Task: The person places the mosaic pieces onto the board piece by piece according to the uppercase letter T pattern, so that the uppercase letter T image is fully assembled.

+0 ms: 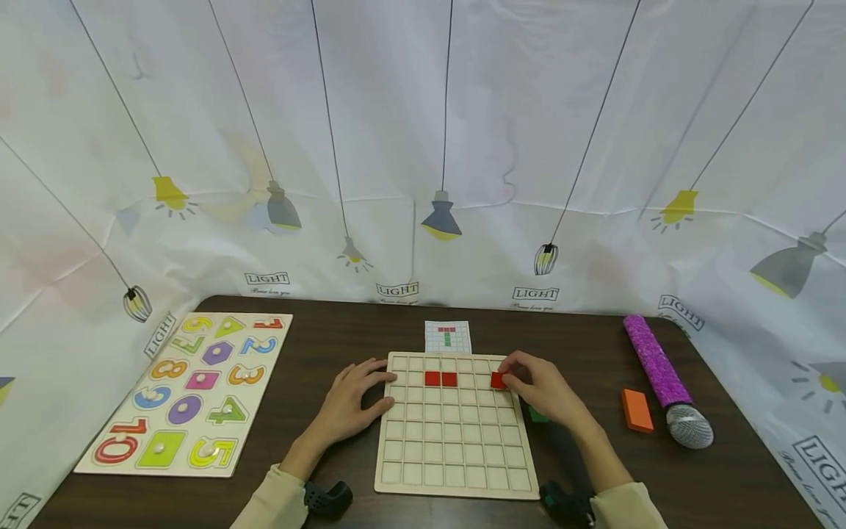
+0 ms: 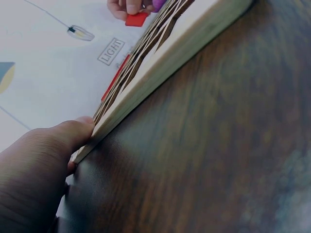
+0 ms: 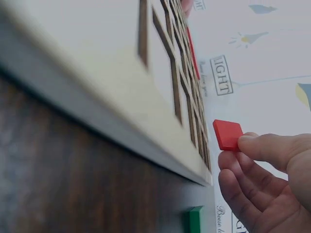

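A pale wooden grid board [image 1: 456,492] lies on the dark table. Two red square tiles [image 1: 440,378] sit side by side in its second row from the far edge. My right hand [image 1: 545,389] pinches another red square tile [image 3: 227,135] between thumb and fingers, raised above the board near its right edge. On the left, my left hand [image 1: 353,400] touches the board's edge with thumb and fingertips, fingers relaxed. Just beyond the board is a small card [image 1: 448,337] printed with a red and green T on a grid. A green piece [image 1: 538,415] lies partly hidden beside my right hand.
At the left is a number-and-shape puzzle board [image 1: 261,397]. An orange block [image 1: 637,410] and a purple glittery microphone [image 1: 661,367] lie to the right. A white curtain [image 1: 396,147] with printed lamps hangs behind the table [image 1: 317,338].
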Tool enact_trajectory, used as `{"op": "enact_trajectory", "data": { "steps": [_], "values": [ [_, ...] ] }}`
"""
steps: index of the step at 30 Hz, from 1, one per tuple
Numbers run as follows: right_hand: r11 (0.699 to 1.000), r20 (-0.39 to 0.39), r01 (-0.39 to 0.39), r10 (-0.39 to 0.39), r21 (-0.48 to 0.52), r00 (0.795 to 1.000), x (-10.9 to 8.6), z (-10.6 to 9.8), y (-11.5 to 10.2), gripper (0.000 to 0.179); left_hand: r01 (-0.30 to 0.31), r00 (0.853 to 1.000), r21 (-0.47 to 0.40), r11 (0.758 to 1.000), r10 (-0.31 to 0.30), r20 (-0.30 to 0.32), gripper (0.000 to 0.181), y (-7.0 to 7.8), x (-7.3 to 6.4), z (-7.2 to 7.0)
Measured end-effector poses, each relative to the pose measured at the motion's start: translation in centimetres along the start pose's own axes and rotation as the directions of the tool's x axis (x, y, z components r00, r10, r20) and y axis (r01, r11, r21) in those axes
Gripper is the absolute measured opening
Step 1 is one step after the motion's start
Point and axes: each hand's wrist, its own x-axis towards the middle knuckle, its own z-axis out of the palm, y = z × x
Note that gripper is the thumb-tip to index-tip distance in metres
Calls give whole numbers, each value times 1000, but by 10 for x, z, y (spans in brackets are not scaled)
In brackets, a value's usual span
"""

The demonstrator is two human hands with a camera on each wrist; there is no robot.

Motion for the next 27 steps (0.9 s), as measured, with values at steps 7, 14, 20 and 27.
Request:
{"op": "enact_trajectory", "data": {
  "steps": [7, 14, 20, 27],
  "values": [
    [1000, 15, 10, -10, 6, 1000, 1, -2, -4, 12, -14, 1000, 10, 1000, 14, -25, 39, -2, 0, 4],
    [999, 30, 17, -18, 43, 999, 5, 1, -10, 11, -20, 1000, -7, 1000, 20, -20, 40, -1, 0, 2],
    [998, 27, 30, -31, 57, 999, 9, 6, -17, 11, -22, 999, -3, 1000, 22, -24, 40, -2, 0, 2],
    [997, 32, 51, -52, 52, 998, 15, 14, -21, 10, -15, 1000, -2, 1000, 15, -16, 40, -2, 0, 2]
  ]
}}
